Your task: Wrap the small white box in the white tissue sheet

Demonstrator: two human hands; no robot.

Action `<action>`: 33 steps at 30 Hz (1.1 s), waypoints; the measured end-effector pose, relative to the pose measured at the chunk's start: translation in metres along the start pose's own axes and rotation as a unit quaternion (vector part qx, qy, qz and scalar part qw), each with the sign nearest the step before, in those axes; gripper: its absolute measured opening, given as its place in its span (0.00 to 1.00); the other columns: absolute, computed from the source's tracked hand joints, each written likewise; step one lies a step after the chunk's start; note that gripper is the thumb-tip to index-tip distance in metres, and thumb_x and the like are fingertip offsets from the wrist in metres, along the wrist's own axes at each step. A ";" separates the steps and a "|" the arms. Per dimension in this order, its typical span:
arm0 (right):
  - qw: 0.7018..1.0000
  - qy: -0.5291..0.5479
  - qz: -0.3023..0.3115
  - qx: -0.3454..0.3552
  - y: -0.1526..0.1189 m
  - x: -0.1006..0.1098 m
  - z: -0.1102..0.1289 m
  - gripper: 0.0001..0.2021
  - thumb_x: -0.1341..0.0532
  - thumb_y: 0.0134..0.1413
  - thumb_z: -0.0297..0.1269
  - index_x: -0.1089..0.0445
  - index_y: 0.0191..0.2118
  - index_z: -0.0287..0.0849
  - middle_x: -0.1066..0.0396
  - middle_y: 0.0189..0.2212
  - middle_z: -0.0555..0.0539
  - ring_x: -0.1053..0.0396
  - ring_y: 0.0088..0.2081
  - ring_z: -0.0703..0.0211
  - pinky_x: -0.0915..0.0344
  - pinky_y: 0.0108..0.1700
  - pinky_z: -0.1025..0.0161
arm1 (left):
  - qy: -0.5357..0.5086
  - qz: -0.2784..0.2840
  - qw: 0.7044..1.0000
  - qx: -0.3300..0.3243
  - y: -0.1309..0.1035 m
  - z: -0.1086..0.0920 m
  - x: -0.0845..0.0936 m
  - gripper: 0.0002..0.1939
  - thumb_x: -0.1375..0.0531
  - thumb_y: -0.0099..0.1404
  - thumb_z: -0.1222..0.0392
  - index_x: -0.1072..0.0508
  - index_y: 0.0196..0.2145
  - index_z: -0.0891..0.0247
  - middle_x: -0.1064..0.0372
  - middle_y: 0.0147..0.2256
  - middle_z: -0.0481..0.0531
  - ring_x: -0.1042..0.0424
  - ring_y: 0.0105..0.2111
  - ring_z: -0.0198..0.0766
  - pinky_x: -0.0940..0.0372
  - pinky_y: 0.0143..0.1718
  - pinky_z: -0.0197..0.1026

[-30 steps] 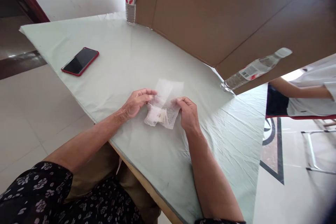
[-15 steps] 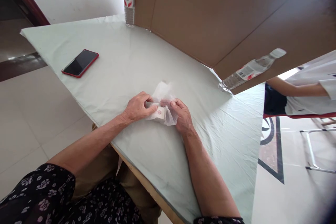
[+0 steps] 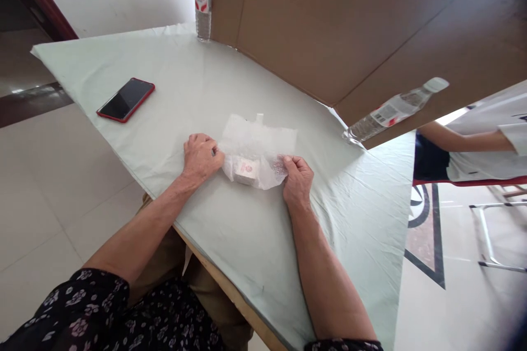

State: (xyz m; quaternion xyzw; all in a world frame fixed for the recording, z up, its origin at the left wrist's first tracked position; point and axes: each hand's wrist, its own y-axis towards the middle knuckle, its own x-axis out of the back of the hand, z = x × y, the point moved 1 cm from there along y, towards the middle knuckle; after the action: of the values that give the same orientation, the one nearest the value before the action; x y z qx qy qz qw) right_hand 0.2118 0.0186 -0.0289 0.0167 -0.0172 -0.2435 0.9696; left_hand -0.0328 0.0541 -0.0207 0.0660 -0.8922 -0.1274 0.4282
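A small white box with a reddish printed mark lies on a sheet of bubble wrap on the cloth-covered table. The sheet is spread out behind the box and folds up around its sides. My left hand is closed on the sheet's left edge, its fingertips pinched together. At the right edge, my right hand pinches a corner of the bubble wrap between thumb and fingers. A small pale tab sticks out at the sheet's far edge.
A phone in a red case lies at the left on the table. One water bottle stands at the back; another bottle appears tilted by the brown cardboard panel. Another person's arm shows beyond the panel.
Both hands have moved apart, drawing the bubble wrap out wider. The crumpled sheet is now spread behind the box. My left hand has left the box and gone to the sheet's left edge.
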 end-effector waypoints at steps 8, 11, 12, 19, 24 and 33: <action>0.998 -0.042 -0.042 0.024 0.008 0.006 -0.003 0.15 0.37 0.45 0.47 0.30 0.38 0.42 0.28 0.30 0.50 0.33 0.30 0.61 0.34 0.34 0.61 | 0.000 -0.066 0.998 -0.020 0.003 0.000 0.006 0.12 0.41 0.53 0.66 0.26 0.37 0.59 0.27 0.42 0.59 0.32 0.47 0.55 0.36 0.51 0.60; 0.991 -0.061 -0.080 0.093 0.007 0.013 0.010 0.16 0.37 0.49 0.45 0.29 0.42 0.42 0.26 0.39 0.46 0.30 0.39 0.58 0.32 0.42 0.58 | -0.081 -0.102 0.984 -0.125 -0.002 -0.012 0.016 0.15 0.43 0.57 0.63 0.28 0.44 0.60 0.27 0.44 0.58 0.31 0.49 0.51 0.36 0.55 0.56; 0.990 -0.060 -0.072 0.110 0.006 0.014 0.016 0.16 0.37 0.50 0.46 0.29 0.42 0.43 0.26 0.41 0.46 0.29 0.41 0.58 0.31 0.44 0.58 | -0.108 -0.098 0.976 -0.163 -0.005 -0.017 0.019 0.15 0.43 0.59 0.61 0.28 0.45 0.61 0.27 0.45 0.58 0.31 0.50 0.50 0.36 0.56 0.54; 0.984 -0.108 0.130 0.048 -0.006 0.010 0.040 0.21 0.36 0.54 0.53 0.28 0.47 0.44 0.24 0.46 0.43 0.25 0.42 0.56 0.29 0.42 0.57 | -0.147 0.036 0.974 -0.171 -0.011 -0.022 0.013 0.24 0.44 0.65 0.51 0.31 0.56 0.64 0.27 0.51 0.62 0.32 0.54 0.51 0.36 0.57 0.54; 0.967 -0.133 0.217 0.014 -0.014 0.013 0.050 0.23 0.34 0.55 0.53 0.28 0.51 0.44 0.21 0.42 0.44 0.24 0.45 0.53 0.31 0.52 0.51 | -0.180 0.071 0.977 -0.094 -0.008 -0.019 0.016 0.27 0.44 0.68 0.49 0.32 0.59 0.65 0.24 0.45 0.60 0.29 0.52 0.50 0.36 0.55 0.52; 0.810 -0.234 0.538 0.012 -0.061 0.024 0.075 0.14 0.40 0.63 0.49 0.21 0.43 0.48 0.19 0.36 0.50 0.24 0.38 0.56 0.30 0.44 0.58 | -0.303 0.284 0.905 -0.095 -0.009 -0.019 0.025 0.28 0.51 0.72 0.40 0.25 0.54 0.61 0.31 0.21 0.47 0.29 0.26 0.41 0.35 0.35 0.42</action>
State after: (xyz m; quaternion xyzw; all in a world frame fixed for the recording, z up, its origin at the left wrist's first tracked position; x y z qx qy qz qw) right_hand 0.2013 -0.0478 0.0443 -0.0413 -0.2526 0.3212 0.9118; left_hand -0.0339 0.0370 0.0067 -0.2728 -0.9436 -0.0985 0.1598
